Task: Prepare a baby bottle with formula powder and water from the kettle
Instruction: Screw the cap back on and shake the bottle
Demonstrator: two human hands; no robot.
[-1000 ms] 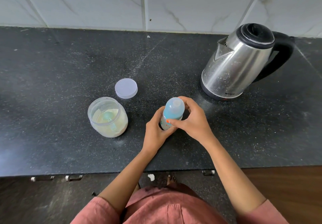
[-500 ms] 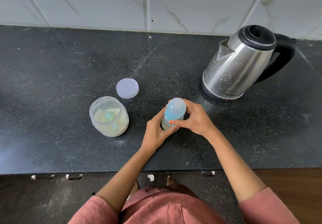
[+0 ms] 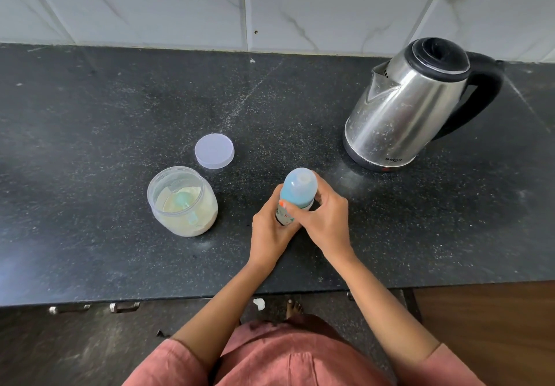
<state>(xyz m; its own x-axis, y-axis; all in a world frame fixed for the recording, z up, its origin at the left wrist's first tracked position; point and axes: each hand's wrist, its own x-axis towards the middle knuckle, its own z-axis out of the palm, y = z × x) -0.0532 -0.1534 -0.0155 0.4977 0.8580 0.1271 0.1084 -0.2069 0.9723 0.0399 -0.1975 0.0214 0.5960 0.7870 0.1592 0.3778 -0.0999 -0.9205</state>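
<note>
A baby bottle (image 3: pixel 298 192) with a blue collar and a frosted cap stands upright on the black counter (image 3: pixel 90 145). My left hand (image 3: pixel 268 231) grips its lower body. My right hand (image 3: pixel 322 220) holds it around the blue collar, thumb in front. To the left sits an open clear jar (image 3: pixel 182 202) of pale formula powder with a teal scoop inside. Its round lid (image 3: pixel 214 151) lies flat just behind it. A steel kettle (image 3: pixel 402 112) with a black lid and handle stands at the back right, spout toward the left.
A white tiled wall (image 3: pixel 300 4) runs behind the counter. The counter's front edge is close to my body, with drawer handles (image 3: pixel 124 307) below it and the floor beyond. Bare counter lies left of the jar and right of the bottle.
Both hands have stayed on the bottle, with only a small shift of the fingers around the collar. Jar, lid and kettle have not moved.
</note>
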